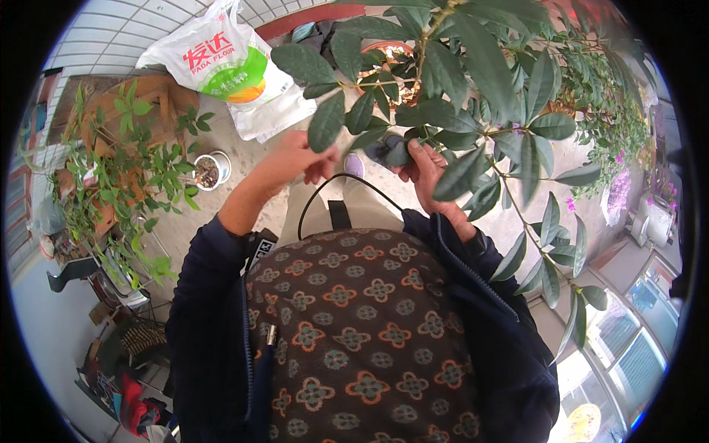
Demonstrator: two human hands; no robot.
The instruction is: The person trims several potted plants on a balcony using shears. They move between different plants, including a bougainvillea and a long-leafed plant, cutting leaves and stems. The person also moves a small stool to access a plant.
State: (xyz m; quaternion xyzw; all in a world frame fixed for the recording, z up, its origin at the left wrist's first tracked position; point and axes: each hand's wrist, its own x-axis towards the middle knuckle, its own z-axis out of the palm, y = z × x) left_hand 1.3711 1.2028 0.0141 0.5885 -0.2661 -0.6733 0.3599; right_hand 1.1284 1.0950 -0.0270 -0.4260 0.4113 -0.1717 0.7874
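Broad, dark green leaves of a potted plant (461, 173) hang over and between my hands. My right hand (430, 171) is closed, thumb on top, on a rounded leaf (398, 154). Against that leaf lies a dark grey, cloth-like bundle (377, 151); whether my fingers grip it too is hidden. My left hand (303, 158) hovers just below a hanging leaf (326, 122), whose tip overlaps it. Its fingers are loosely bent and slightly blurred, with nothing visible in them. A thin black cord loop (347, 176) arches up from my waist between both hands.
A white flour sack (221, 63) stands by the tiled wall. On the left, a leafy plant (125, 173) spreads near a white pot of soil (212, 170). A long leafy branch (521, 221) reaches down at my right. Flowering plants (617, 148) line the far right.
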